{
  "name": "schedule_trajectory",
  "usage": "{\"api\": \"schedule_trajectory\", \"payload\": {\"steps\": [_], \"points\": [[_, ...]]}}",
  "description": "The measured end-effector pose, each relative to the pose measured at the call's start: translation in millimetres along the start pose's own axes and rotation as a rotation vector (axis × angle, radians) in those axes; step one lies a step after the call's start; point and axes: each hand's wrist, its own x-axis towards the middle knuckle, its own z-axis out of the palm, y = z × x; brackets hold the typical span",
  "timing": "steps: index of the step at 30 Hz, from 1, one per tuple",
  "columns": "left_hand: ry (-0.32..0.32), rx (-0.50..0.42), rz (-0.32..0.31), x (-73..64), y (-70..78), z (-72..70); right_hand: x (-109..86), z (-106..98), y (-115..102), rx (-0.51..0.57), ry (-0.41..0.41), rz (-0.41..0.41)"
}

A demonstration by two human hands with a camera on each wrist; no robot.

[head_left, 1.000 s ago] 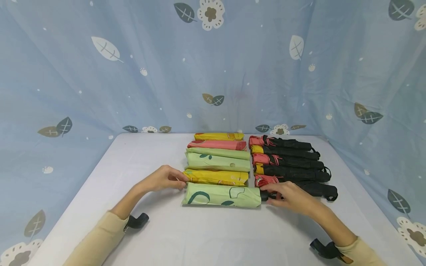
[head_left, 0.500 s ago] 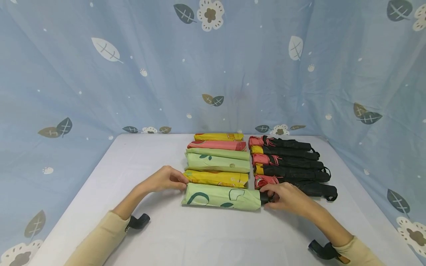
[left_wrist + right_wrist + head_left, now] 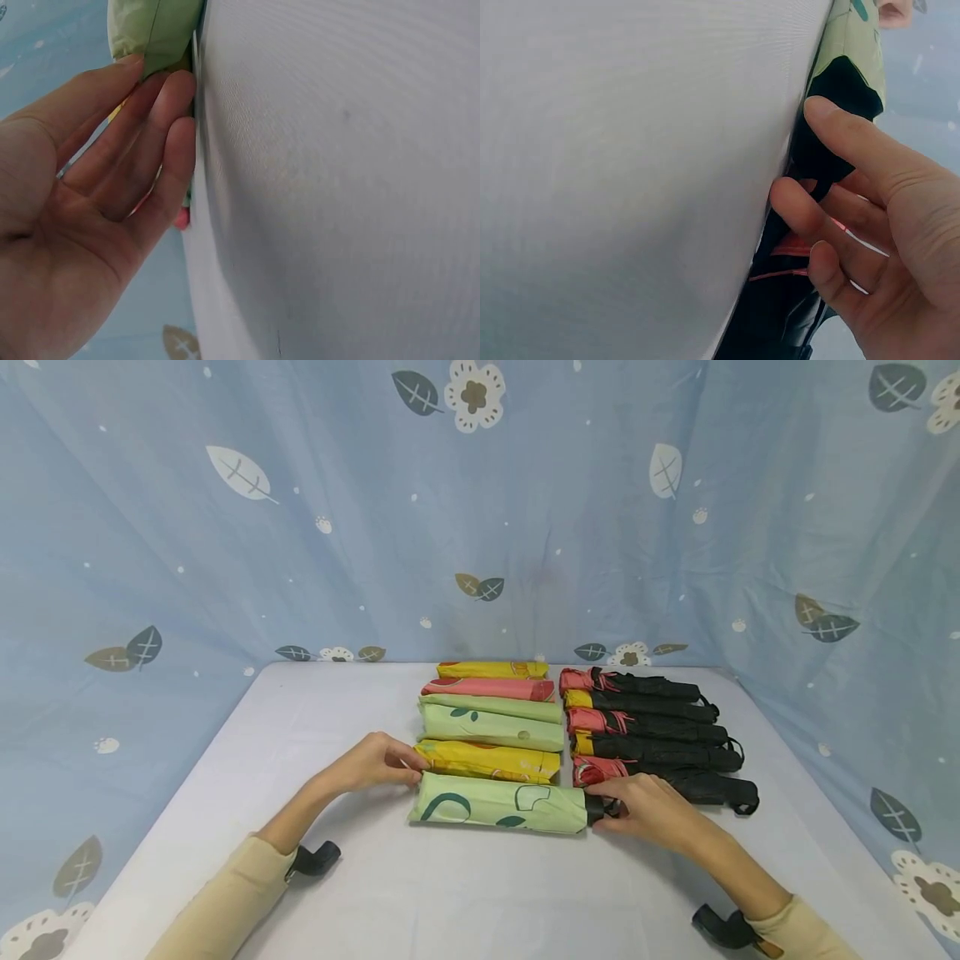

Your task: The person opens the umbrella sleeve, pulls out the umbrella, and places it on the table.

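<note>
A light green folding umbrella (image 3: 498, 804) with leaf prints lies flat at the front of a row on the white table. My left hand (image 3: 382, 762) pinches its left end; in the left wrist view the thumb touches the corner of the green fabric (image 3: 161, 34) and the fingers reach behind it. At the other end, my right hand (image 3: 648, 806) grips the black handle (image 3: 840, 97) between thumb and fingers. Just behind lies a yellow umbrella (image 3: 491, 762), close to my left fingertips. The far side of the handle is hidden by the right hand.
Behind the yellow one lie green umbrellas (image 3: 491, 727), a pink one (image 3: 487, 689) and another yellow one (image 3: 491, 669). To the right is a column of black umbrellas (image 3: 675, 727) with pink or yellow ends. A blue patterned curtain (image 3: 337, 527) hangs behind the white table (image 3: 450, 902).
The green umbrella's right end has shifted slightly toward me, and my right hand has moved a little left, closer around the handle. My left hand has barely moved.
</note>
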Motion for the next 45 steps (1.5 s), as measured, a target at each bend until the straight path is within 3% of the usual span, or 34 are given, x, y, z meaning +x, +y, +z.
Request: {"api": "schedule_trajectory", "payload": {"steps": [9, 24, 45], "points": [[0.003, -0.007, 0.002, 0.7, -3.1, 2.5, 2.5, 4.2, 1.3, 0.004, 0.012, -0.043], [0.019, -0.068, -0.002, 0.2, -3.3, 7.3, 1.0, 1.0, 0.7, 0.025, -0.028, -0.007], [0.027, -0.077, -0.020, -1.8, 2.3, -5.8, -31.7, -41.8, 24.5, 0.046, -0.087, 0.059]]}}
